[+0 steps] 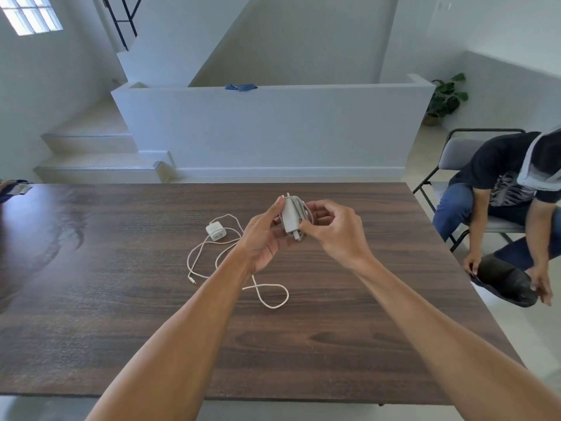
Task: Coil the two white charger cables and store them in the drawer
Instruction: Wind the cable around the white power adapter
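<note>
Two bare forearms reach out over the dark wooden table (pixel 121 329). A loose white cable (pixel 267 294) lies on the top just under the left wrist, looping out in a figure-eight near the middle and trailing back to its plug (pixel 216 230), which rests flat on the wood to the left of the hands. Its free end lies on the table at the left of the loops.

Above the table, both hands meet around the second charger (pixel 290 218). The left hand (pixel 267 238) cups it from below and behind, fingers closed against its side, thumb up along the edge. The right hand (pixel 331 227) pinches the lower end of it between thumb and forefinger, the other fingers curled. Cable is wound round the charger's body; the prongs stick up at the top.

No drawer shows from here.

To the right, past the table edge, a person (pixel 501 183) sits on a folding chair (pixel 461 153), bent forward, hands at a dark shoe (pixel 507 281). Beyond the table stands a low white wall (pixel 273 126) with a blue cloth (pixel 241 87) on top, steps (pixel 91 159) at the left, a potted plant (pixel 446 98) in the far right corner.
</note>
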